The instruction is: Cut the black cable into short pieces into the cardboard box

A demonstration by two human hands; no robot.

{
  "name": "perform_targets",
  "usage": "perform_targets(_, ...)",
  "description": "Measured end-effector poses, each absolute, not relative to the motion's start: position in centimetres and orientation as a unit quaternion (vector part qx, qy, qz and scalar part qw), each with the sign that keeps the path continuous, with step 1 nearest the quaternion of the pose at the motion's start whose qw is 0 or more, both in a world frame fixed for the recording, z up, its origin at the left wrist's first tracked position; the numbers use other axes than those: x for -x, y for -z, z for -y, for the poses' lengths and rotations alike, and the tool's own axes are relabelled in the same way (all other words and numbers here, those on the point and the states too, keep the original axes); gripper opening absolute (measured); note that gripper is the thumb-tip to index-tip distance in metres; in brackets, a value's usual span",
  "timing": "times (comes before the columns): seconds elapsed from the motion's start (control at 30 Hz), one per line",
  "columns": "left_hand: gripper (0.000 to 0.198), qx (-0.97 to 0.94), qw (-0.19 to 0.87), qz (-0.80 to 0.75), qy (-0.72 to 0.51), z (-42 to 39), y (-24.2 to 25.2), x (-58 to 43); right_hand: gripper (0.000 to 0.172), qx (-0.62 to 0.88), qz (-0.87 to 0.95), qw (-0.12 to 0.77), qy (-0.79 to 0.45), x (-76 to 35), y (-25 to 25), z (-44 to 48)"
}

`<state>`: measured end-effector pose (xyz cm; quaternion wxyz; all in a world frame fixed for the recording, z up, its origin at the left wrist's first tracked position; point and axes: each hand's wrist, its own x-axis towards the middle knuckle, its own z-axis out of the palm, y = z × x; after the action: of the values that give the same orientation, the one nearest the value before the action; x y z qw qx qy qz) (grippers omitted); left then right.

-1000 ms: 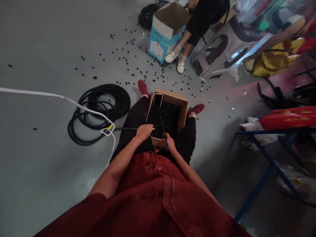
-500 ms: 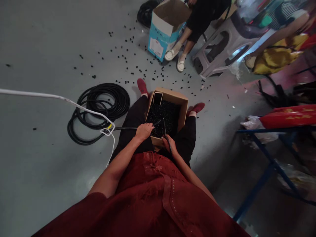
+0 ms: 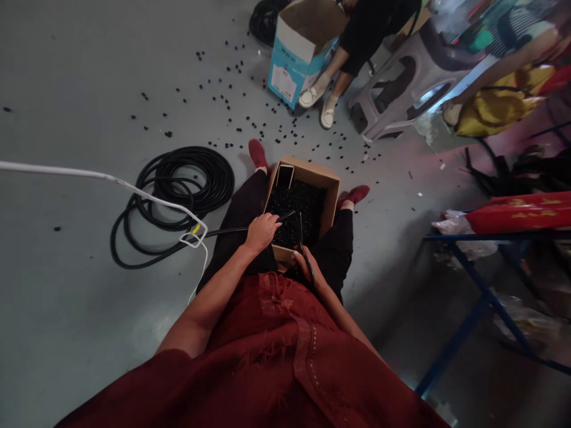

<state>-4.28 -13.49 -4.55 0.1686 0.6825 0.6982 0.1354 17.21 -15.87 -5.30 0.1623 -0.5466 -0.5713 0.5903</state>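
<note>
My left hand (image 3: 263,230) is closed around a black hose (image 3: 226,230), whose free end sticks out past my fingers over the cardboard box (image 3: 331,205). From the coil (image 3: 214,184) on the floor, the hose runs through a bent white wire loop (image 3: 206,229). My right hand (image 3: 307,263) grips dark scissors (image 3: 301,229), blades pointing away from me, close to the hose end but apart from it. Between my legs, the box holds many short black pieces (image 3: 303,199) and a small pale-rimmed rectangular container (image 3: 284,177).
Small black bits lie scattered over the floor ahead. Beyond them stand a blue-and-white carton (image 3: 285,65), a seated person's feet (image 3: 328,113) and a grey plastic stool (image 3: 383,119). A blue metal frame (image 3: 459,339) with a red packet (image 3: 521,213) is at my right.
The hose end has shifted slightly farther out over the box, and a loop of the coil has spread left. The scissors have turned a little more upright.
</note>
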Motion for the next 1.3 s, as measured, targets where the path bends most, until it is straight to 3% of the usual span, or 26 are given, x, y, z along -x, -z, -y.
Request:
perform_targets(0.5,0.036,-0.597,0.424,-0.642,-0.225,12.6,3.5,5.8,0.044,0.533,0.620,0.125,-0.562,-16.8,3.4,15.6)
perform_targets(1.3,0.036,-0.610,0.500,-0.580,-0.204,12.4,4.0,6.1,0.046,0.538,0.600,0.134,-0.576,-16.3,3.0,15.2)
